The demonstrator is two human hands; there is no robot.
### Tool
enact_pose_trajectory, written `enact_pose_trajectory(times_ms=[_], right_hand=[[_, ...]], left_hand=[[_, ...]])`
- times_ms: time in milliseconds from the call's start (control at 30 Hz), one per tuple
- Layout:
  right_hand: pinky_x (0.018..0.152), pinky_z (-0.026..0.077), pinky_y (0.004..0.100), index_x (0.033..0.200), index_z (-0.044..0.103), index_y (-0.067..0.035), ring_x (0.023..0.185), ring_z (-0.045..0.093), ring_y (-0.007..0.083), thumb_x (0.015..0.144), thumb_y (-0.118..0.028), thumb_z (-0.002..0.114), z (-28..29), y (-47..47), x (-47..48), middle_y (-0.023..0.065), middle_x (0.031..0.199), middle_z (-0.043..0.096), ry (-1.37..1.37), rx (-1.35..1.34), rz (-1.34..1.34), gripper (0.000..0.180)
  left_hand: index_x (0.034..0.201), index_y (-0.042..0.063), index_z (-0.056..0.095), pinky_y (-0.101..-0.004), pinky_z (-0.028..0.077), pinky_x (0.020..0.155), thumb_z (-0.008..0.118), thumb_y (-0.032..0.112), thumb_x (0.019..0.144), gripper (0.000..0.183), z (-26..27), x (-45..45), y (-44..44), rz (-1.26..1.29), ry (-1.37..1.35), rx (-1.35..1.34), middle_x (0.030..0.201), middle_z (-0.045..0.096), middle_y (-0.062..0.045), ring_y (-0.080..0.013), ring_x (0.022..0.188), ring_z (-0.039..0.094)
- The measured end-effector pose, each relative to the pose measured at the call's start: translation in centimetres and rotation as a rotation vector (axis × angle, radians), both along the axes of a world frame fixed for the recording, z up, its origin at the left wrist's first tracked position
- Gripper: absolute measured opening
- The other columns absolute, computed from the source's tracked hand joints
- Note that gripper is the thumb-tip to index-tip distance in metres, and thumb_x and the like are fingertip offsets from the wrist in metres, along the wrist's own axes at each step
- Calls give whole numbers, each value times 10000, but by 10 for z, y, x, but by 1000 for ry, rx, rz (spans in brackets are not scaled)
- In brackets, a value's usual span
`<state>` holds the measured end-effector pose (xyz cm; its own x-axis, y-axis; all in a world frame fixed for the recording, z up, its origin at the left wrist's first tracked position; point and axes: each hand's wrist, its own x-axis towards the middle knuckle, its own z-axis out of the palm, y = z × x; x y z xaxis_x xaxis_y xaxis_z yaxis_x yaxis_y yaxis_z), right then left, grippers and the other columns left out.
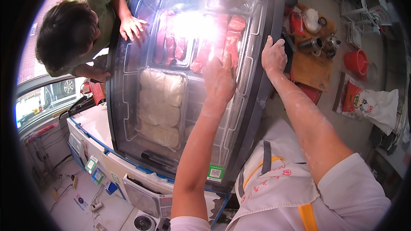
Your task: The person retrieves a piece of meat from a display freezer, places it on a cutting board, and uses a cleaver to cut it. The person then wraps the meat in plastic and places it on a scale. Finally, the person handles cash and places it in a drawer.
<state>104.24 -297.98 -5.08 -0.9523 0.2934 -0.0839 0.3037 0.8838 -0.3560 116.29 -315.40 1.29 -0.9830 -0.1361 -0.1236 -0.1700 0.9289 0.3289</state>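
My left hand (220,78) is over the glass top (199,102) of a dark-framed refrigerated display case, its index finger extended towards strips of red meat (231,46). It holds nothing; glare blurs part of it. My right hand (274,54), dusted with white powder, is at the near edge of the case's dark frame (261,80), fingers partly bent. Whether it grips the edge is unclear. Under the glass, a second tray of red meat (170,51) lies to the left of the first. Closer to the case's lower end is a clear tray with several pale wrapped bundles (160,109).
Across the case, another person (96,22) rests one hand (131,27) on the glass. A digital scale (146,195) stands below the case. To the right are a wooden board (310,70) with metal pots (330,43), a red bucket (355,61) and a printed sack (372,102).
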Motion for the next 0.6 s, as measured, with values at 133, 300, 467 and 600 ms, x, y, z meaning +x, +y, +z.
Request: enact_pose_trajectory(times_ms=[133, 300, 467, 600], right_hand=[[869, 609, 523, 1125, 520, 27, 957, 749, 452, 1126, -495, 439, -1, 0, 1, 276, 1070, 717, 11, -5, 0, 527], [860, 612, 523, 1123, 518, 32, 953, 749, 453, 1124, -495, 442, -1, 0, 1, 274, 1066, 717, 14, 1, 6, 532], [884, 586, 565, 1117, 508, 38, 974, 732, 490, 1132, -508, 404, -2, 0, 1, 316, 1023, 733, 27, -17, -2, 555], [870, 590, 561, 1107, 508, 33, 963, 733, 489, 1131, -512, 406, -4, 0, 1, 312, 1016, 732, 38, -12, 2, 556]], left_hand=[[1528, 100, 574, -577, 414, 1010, 612, 369, 1062, 539, 3, 3, 1, -1, -6, -20, 1123, 583, -208, -394, 1103, 559], [1501, 27, 562, -547, 435, 984, 644, 289, 1049, 529, 7, 20, 4, 67, 107, 97, 1129, 579, -212, -393, 1074, 556], [1406, -51, 565, -510, 450, 1003, 654, 134, 1035, 424, 4, 93, 19, 255, 277, 242, 1182, 597, -220, -407, 1129, 555], [1318, -44, 592, -541, 456, 1003, 640, 59, 1013, 325, -9, 184, 36, 405, 300, 232, 1211, 615, -245, -450, 1137, 566]])
